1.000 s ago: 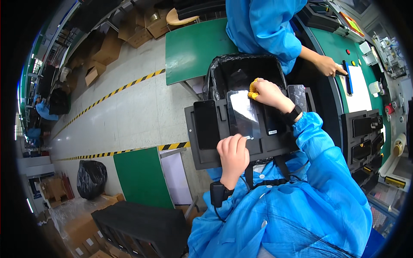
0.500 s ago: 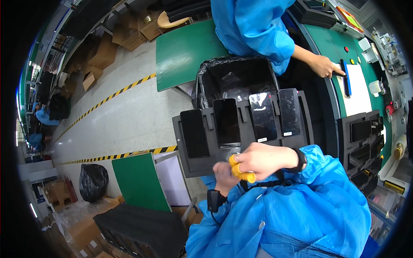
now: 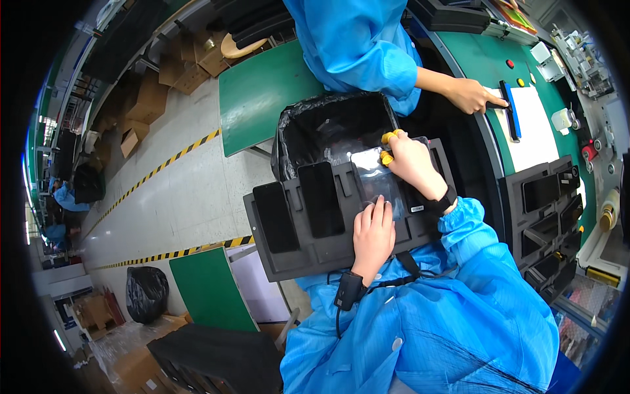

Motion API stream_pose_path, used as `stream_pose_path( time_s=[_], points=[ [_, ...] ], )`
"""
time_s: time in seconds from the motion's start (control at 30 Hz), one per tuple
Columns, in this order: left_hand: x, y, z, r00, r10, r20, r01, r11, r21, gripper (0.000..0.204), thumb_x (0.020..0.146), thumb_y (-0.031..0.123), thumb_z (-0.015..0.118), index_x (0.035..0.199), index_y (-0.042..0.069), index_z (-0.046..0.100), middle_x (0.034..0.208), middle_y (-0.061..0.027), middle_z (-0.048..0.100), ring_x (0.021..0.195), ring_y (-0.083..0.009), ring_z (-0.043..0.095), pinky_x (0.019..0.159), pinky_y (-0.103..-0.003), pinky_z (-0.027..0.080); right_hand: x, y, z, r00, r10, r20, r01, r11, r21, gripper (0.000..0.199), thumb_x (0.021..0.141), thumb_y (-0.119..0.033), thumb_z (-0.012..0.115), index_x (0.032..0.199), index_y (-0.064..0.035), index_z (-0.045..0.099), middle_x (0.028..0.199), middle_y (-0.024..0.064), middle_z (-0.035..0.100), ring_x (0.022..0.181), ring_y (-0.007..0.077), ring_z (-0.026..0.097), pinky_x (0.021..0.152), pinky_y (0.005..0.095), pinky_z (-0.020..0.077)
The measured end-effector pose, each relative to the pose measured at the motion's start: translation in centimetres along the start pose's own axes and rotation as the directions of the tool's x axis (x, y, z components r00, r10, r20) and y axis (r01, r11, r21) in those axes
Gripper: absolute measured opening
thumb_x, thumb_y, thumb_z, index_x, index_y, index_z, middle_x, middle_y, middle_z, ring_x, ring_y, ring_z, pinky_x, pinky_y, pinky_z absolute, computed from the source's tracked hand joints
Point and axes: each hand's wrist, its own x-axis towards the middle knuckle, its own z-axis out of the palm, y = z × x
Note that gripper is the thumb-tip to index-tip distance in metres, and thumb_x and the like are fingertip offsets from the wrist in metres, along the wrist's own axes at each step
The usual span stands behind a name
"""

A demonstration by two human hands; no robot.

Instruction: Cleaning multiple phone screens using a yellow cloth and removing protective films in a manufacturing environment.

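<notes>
A black foam tray (image 3: 289, 264) holds a row of dark smartphones. My left hand (image 3: 374, 235) lies with its fingers stretched out over the lower end of the third smartphone (image 3: 373, 176), whose screen is shiny and reflective. At that phone's upper right corner is my right hand (image 3: 417, 164), fingers bent and wearing yellow finger cots (image 3: 387, 157). Whatever its fingertips pinch is too small to make out. To the left, two smartphones with dark screens, the outer one (image 3: 275, 217) and the inner one (image 3: 321, 199), sit in their slots. My right hand and wrist mostly cover the fourth phone.
Beyond the tray stands a bin lined with a black bag (image 3: 289, 141). A co-worker's hand (image 3: 469, 96) reaches over the green bench to a blue-and-black bar (image 3: 510, 111) on white paper. Another foam tray with devices (image 3: 518, 217) is at right. A green table (image 3: 262, 85) stands at the far left.
My hands have parted: the right moved up to the third phone's upper corner, and the left came down onto its lower end. The tray appears shifted left and tilted in view.
</notes>
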Motion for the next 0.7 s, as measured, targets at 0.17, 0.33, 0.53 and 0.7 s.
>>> stream_pose_path(
  time_s=[0.17, 0.33, 0.53, 0.7],
  points=[
    [-0.7, -0.3, 0.3, 1.000, -0.004, 0.022, 0.004, 1.000, 0.008, 0.044, 0.082, 0.014, 0.063, 0.124, 0.002, 0.056, 0.136, -0.0113, 0.050, 0.117, -0.0274, 0.048, 0.097, -0.043, 0.038, -1.8, -0.6, 1.3, 0.996, 0.014, -0.082, -0.018, 0.999, -0.051, 0.012, 0.076, -0.013, 0.067, 0.085, -0.0045, 0.067, 0.082, 0.0132, 0.065, 0.067, 0.0273, 0.067, 0.058, 0.0367, 0.0530],
    [-0.9, -0.4, 0.3, 0.999, 0.006, -0.034, -0.004, 0.999, 0.045, 0.045, 0.081, 0.019, 0.064, 0.122, 0.003, 0.056, 0.131, -0.0115, 0.052, 0.114, -0.0290, 0.049, 0.097, -0.044, 0.039, -2.9, -1.7, 0.2, 0.970, -0.242, 0.029, 0.239, 0.968, 0.072, 0.014, 0.071, -0.014, 0.069, 0.080, -0.0039, 0.066, 0.080, 0.0151, 0.065, 0.066, 0.0289, 0.067, 0.058, 0.0352, 0.0533],
    [-4.2, 0.0, -1.9, 0.941, 0.210, -0.266, -0.253, 0.958, -0.138, 0.029, 0.071, 0.014, 0.071, 0.098, 0.005, 0.065, 0.094, -0.0084, 0.059, 0.085, -0.0283, 0.056, 0.075, -0.042, 0.044, -6.6, -0.8, -10.2, 0.725, -0.672, 0.151, 0.233, 0.446, 0.864, 0.017, 0.077, -0.017, 0.068, 0.088, -0.0039, 0.067, 0.082, 0.0125, 0.065, 0.076, 0.0281, 0.066, 0.069, 0.0351, 0.0542],
    [0.6, 4.5, -2.3, 0.979, 0.196, -0.056, -0.204, 0.917, -0.343, 0.026, 0.075, 0.009, 0.067, 0.100, 0.004, 0.065, 0.109, -0.0087, 0.060, 0.094, -0.0268, 0.057, 0.080, -0.038, 0.046, -2.8, 6.5, -9.8, 0.960, 0.149, 0.235, -0.252, 0.825, 0.506, 0.023, 0.075, -0.011, 0.064, 0.093, 0.0032, 0.068, 0.084, 0.0196, 0.067, 0.082, 0.0319, 0.068, 0.075, 0.0365, 0.0517]
  ],
)
